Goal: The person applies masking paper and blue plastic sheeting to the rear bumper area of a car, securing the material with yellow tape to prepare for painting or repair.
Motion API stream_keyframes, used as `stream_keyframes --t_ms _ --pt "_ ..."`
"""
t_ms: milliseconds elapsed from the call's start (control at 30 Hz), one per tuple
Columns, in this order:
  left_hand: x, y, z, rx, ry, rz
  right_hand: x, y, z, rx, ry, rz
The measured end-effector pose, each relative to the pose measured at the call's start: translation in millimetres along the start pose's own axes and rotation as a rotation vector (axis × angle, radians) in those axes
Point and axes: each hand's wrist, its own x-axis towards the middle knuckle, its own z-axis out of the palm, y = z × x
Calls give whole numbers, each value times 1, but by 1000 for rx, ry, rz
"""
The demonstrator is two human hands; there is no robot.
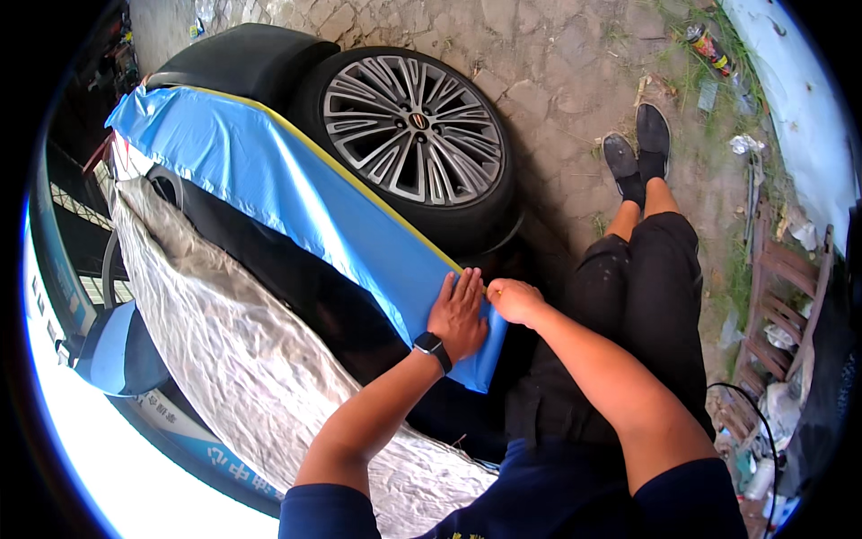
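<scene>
My left hand (460, 313), with a watch at the wrist, lies flat on the blue film (296, 195) that covers a car's fender. The fingers reach to the yellow strip (363, 182) along the film's edge by the wheel arch. Just right of it, my right hand (515, 300) is closed at the strip's lower end, with its fingertips on the yellow strip. The film hangs down past my left hand to a loose corner. Above the hands is the car's wheel (414, 131), with a black tyre and multi-spoke rim.
A crinkled silvery cover (256, 337) drapes over the car at the left, near a side mirror (118, 350). My legs and dark shoes (636, 151) are on the stone paving (559, 101). A rusty rack (784, 303), litter and a black cable (768, 431) lie at the right.
</scene>
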Motion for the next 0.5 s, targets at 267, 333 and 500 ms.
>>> stream_keyframes --t_ms 267,333,500 --pt "-12 51 31 -43 -81 -10 -27 36 17 -4 -69 71" --pt "-12 62 36 -38 -76 -29 -32 43 21 -54 -10 55" --pt "-15 93 49 -6 -37 -81 -51 65 19 -113 -2 18"
